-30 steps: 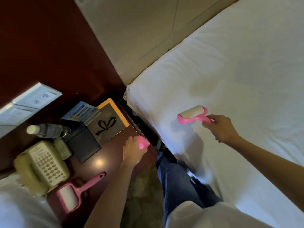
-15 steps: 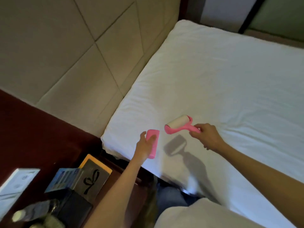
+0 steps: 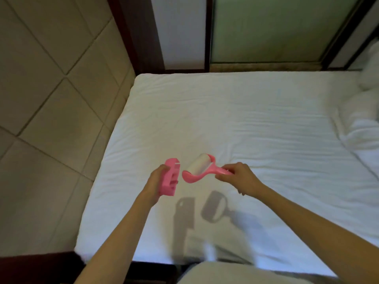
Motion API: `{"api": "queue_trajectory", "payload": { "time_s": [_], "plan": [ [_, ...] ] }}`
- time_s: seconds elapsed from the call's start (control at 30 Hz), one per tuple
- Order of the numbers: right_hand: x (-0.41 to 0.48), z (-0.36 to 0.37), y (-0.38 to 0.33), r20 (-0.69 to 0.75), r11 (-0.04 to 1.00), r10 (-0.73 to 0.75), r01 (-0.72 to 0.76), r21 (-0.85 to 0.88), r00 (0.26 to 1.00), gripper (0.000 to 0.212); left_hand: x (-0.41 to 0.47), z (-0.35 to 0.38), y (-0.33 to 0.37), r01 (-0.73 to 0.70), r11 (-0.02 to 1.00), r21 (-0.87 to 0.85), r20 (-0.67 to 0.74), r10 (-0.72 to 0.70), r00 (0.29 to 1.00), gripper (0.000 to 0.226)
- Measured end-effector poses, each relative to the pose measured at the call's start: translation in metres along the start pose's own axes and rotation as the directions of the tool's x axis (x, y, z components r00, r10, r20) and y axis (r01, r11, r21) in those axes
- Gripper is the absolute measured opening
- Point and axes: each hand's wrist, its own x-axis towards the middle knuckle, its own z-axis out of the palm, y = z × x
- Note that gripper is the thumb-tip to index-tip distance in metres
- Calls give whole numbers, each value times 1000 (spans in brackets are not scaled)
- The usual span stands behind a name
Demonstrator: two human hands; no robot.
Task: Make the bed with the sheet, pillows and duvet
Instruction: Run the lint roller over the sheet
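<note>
Headboard (image 3: 51, 119): beige padded panels fill the left side and touch the left edge of the bed.
Dark wood corner (image 3: 37, 267): it shows at the bottom left, just beside the mattress corner.
Your left hand (image 3: 154, 182): the fingers are curled round the pink cover (image 3: 170, 178) and grip it from its left side, above the sheet.
Pink cover: it stands almost upright, with its open ribbed side toward the roller, near it but apart.
Lint roller (image 3: 200, 168): the white roll points to the cover, and the pink handle runs right into your other hand.
Your right hand (image 3: 239, 177): thumb and fingers pinch the end of the handle.
Sheet (image 3: 256, 124): white, spread flat over the mattress with light wrinkles; shadows of both tools fall on it below your hands.
Glass panel (image 3: 276, 27): greenish and frosted, in a dark frame behind the far edge of the bed.
White bedding heap (image 3: 361, 121): it lies bunched on the right edge of the bed; you cannot tell if it is duvet or pillows.
</note>
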Motion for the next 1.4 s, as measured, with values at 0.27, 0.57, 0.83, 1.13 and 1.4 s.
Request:
{"api": "queue_trajectory", "payload": {
  "time_s": [0.27,0.57,0.83,1.13,1.4],
  "plan": [
    [-13,-30,6,-15,994,-82,83,65,996,7,-2,36,36,-67,980,190,83,52,995,38],
    [-6,-32,-10,-19,981,-138,139,133,990,10,-22,45,61,-91,984,156,172,63,983,32],
    [2,-37,-25,5,973,-183,180,144,983,15,-27,40,72,-98,984,151,129,78,989,26],
    [3,-41,-34,11,971,-208,205,120,978,17,-26,40,76,-107,978,177,20,105,994,36],
    [1,-40,-36,-28,966,-210,212,147,977,24,-25,45,79,-115,987,109,-41,120,992,37]
  ]
}}
